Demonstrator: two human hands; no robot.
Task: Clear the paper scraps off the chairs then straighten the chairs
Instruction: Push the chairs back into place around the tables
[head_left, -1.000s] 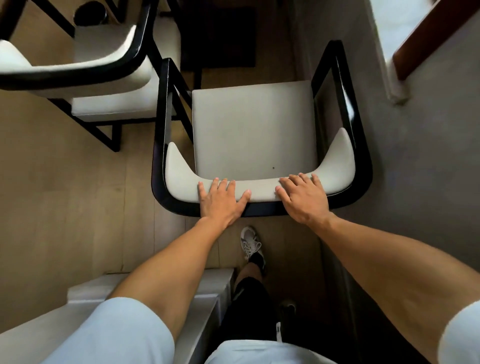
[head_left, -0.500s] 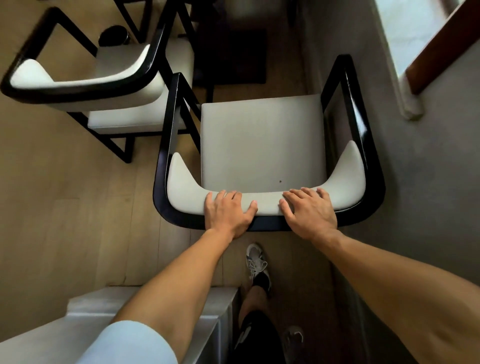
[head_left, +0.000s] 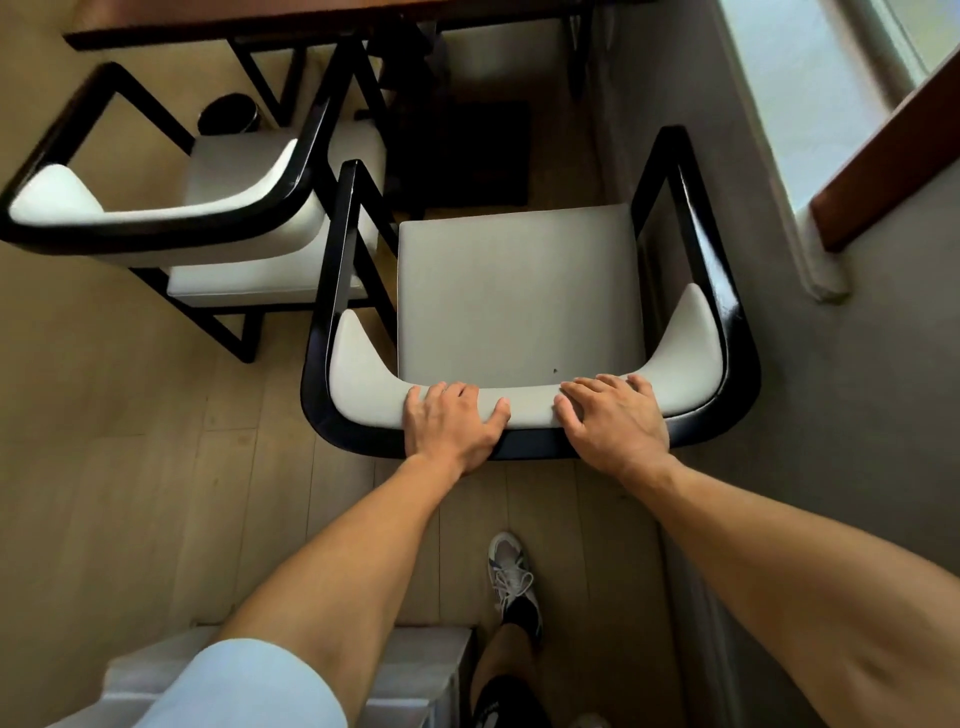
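A black-framed armchair with a pale seat (head_left: 514, 296) stands right in front of me, facing a dark wooden table (head_left: 311, 21). My left hand (head_left: 452, 423) and my right hand (head_left: 613, 421) both grip the top of its padded backrest, fingers curled over the inner edge. No paper scraps show on the seat, only a tiny dark speck (head_left: 555, 370). A second matching chair (head_left: 156, 228) stands to the left, angled, almost touching the first chair's left armrest. Its seat is mostly hidden by its own backrest.
A grey wall (head_left: 857, 415) runs close along the chair's right side, under a window ledge (head_left: 883, 171). A black bin (head_left: 228, 114) sits beyond the left chair and a dark mat (head_left: 467, 156) lies under the table. A white unit (head_left: 415, 654) stands by my left leg.
The chair under my hands has slid forward toward the table, which now shows at the top. I have stepped forward with it. Both hands keep their hold on the backrest.
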